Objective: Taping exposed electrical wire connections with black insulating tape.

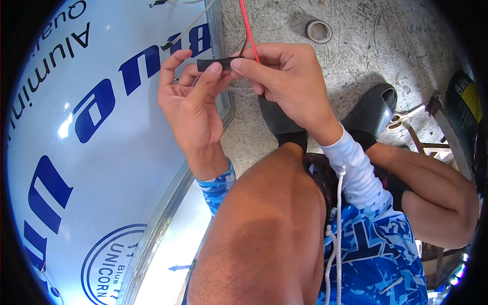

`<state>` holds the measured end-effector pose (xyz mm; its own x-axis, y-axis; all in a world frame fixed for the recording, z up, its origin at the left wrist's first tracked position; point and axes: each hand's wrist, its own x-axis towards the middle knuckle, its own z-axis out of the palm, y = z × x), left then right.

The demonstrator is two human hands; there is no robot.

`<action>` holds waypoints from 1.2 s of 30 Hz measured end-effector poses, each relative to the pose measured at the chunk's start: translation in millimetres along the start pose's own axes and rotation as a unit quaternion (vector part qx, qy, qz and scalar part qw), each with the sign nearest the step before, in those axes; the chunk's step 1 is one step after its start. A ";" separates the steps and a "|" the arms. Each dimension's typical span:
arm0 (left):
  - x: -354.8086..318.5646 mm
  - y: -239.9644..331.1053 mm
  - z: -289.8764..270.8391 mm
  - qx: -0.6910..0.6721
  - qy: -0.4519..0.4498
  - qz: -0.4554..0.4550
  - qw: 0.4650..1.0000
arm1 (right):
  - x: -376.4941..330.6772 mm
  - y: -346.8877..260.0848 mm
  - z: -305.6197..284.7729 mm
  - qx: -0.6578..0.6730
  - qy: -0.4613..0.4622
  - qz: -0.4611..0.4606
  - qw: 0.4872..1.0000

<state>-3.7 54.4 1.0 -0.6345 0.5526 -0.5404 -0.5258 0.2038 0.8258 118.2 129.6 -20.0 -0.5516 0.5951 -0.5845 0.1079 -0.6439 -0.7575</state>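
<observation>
A short strip of black tape stretches between my two hands, above the edge of a white panel. My left hand pinches it between thumb and fingers, with the upper fingers raised and curled. My right hand presses its thumb and forefinger on the other end of the strip. A red wire and a thin dark wire run down from the top into my right hand. Whether the tape goes round the wires is hidden by my fingers. A clear thin cable hangs below the hands.
The white panel with blue lettering and a metal-edged frame fills the left. Thin wires lie across its top. A tape roll rests on the concrete floor. Scissors lie beside my right shoe. My bent legs take up the lower middle.
</observation>
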 end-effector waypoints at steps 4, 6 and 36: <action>0.2 1.2 0.9 0.010 0.005 0.001 1.000 | 0.9 0.6 -0.6 -0.009 0.000 0.001 1.000; -1.5 3.0 2.3 0.020 0.002 -0.003 1.000 | 1.1 1.9 0.1 -0.006 0.007 -0.007 1.000; -12.8 17.0 12.1 0.055 -0.045 0.013 0.997 | 4.7 5.3 -13.9 0.202 -0.070 0.076 0.974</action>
<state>2.4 60.5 23.9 -0.5901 0.6287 -0.5065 -0.4422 0.2732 0.8543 127.7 135.7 -30.9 -0.6649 0.4258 -0.6137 -0.1220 -0.8725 -0.4731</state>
